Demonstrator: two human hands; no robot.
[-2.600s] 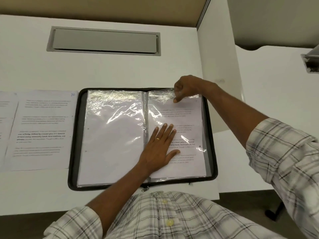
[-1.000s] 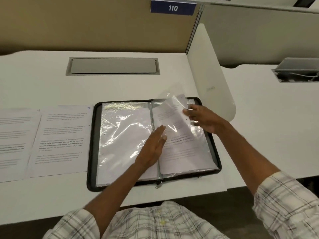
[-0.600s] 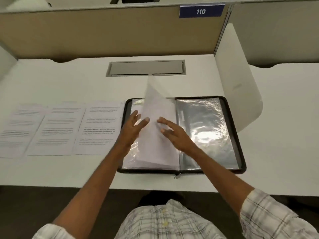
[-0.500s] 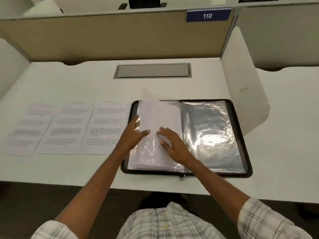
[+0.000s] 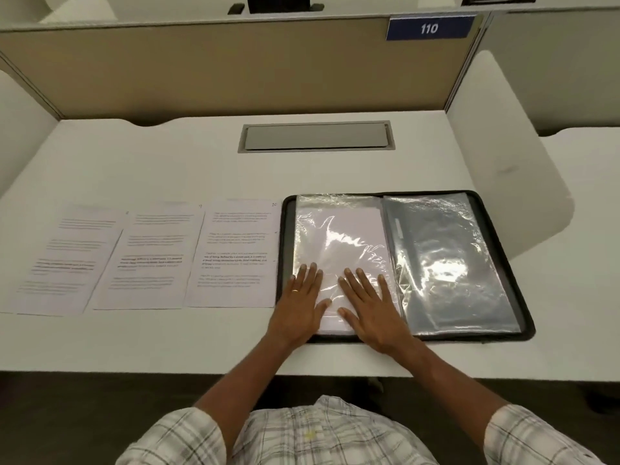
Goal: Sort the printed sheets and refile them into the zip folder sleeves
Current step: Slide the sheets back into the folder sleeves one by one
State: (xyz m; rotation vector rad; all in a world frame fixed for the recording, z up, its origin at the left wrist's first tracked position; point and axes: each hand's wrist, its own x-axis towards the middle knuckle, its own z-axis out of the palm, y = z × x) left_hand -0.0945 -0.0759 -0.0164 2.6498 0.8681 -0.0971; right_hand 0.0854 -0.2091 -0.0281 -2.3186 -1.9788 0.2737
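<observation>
The black zip folder (image 5: pixel 503 229) lies open on the white desk. Its left sleeve (image 5: pixel 339 229) holds a white sheet, blank side up; the right sleeve (image 5: pixel 446 263) looks grey and shiny, with no sheet showing in it. My left hand (image 5: pixel 300 305) and my right hand (image 5: pixel 369 305) lie flat, fingers straight, pressing on the lower part of the left sleeve. Three printed sheets lie side by side left of the folder: one nearest it (image 5: pixel 235 253), a middle one (image 5: pixel 147 260) and a far left one (image 5: pixel 67 260).
A grey cable hatch (image 5: pixel 315 137) is set into the desk behind the folder. A white curved divider (image 5: pixel 496 146) stands at the desk's right side and a beige partition (image 5: pixel 235 65) runs along the back. Another white divider (image 5: pixel 20 122) stands at the left.
The filled sleeve has been turned from the right side over to the left and laid flat. Both hands have come down onto it. The view has shifted left, showing more loose sheets.
</observation>
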